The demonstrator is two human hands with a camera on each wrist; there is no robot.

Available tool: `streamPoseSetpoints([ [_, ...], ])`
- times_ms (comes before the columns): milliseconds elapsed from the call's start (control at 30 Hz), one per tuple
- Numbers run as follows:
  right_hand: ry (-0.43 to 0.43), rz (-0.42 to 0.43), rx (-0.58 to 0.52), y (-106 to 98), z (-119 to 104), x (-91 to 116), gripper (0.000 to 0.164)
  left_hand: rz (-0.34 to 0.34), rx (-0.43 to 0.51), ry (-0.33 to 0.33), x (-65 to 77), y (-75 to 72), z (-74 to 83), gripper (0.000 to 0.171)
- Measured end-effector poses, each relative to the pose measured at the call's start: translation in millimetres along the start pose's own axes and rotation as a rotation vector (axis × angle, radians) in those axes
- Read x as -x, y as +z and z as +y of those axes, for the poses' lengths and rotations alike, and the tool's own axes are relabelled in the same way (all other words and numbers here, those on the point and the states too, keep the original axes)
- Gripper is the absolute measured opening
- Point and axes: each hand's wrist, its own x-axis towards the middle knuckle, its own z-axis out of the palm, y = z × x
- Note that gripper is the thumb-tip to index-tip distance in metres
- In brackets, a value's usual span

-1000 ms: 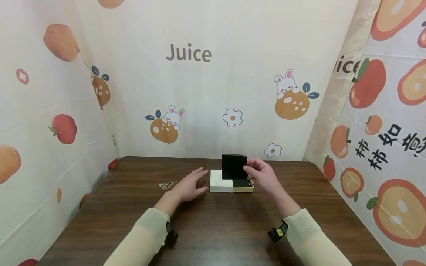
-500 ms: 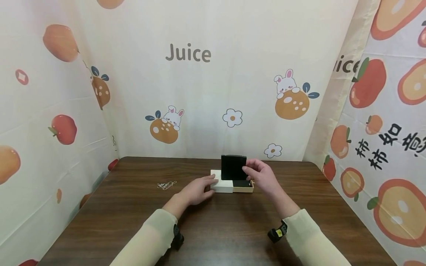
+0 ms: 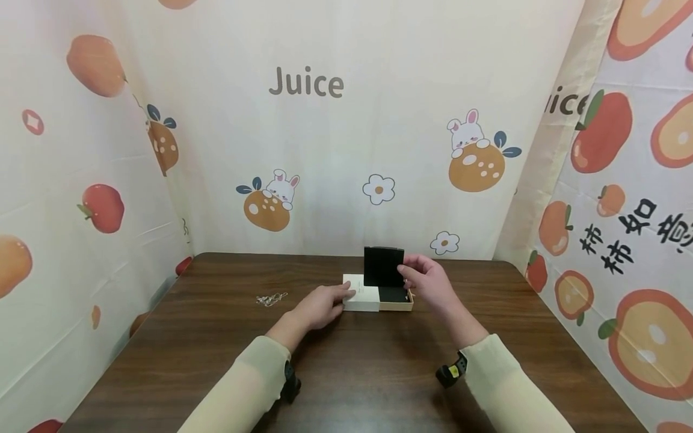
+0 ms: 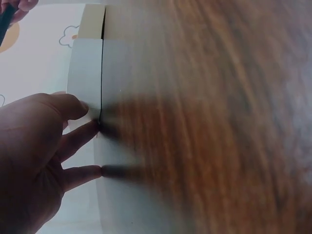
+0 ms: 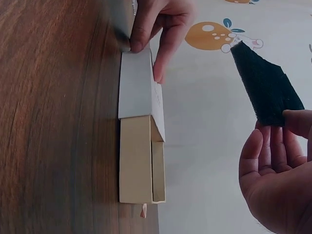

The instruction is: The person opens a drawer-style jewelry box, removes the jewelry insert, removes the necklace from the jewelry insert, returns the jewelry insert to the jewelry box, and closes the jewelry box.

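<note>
The left hand [image 3: 319,305] grips the white box [image 3: 368,299]; the right hand [image 3: 430,284] pinches a black pad [image 3: 382,266] above it. Printed curtains [image 3: 335,132] back the worktop [image 3: 368,367].

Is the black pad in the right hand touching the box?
Apart: the right wrist view shows the black pad held in the right hand, with pale backdrop visible between it and the box.

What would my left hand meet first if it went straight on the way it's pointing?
The white rectangular cardboard sleeve, which your left hand touches at its left end. What lies next is unclear; depth is hard to judge.
</note>
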Motion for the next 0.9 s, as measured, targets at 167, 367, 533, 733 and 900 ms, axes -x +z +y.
streamPoseSetpoints([
  [167,0.030,0.022,0.000,0.1,2.2,-6.3,0.023,0.005,0.025,-0.021,-0.1,0.3,0.1,0.045],
  [367,0.040,0.051,-0.017,-2.2,8.6,-14.7,0.020,0.000,0.035,-0.026,0.0,0.9,0.1,0.045],
  [533,0.054,0.067,-0.005,-6.0,13.4,-19.2,0.023,0.001,0.041,-0.022,-1.7,2.1,-0.3,0.045],
  [733,0.065,0.080,0.010,-9.0,19.2,-24.2,0.028,0.005,0.043,-0.015,-1.7,-0.6,2.6,0.045],
  [900,0.084,0.081,0.072,-12.7,23.4,-25.1,0.035,0.004,0.046,-0.018,-0.8,-2.0,3.2,0.044],
])
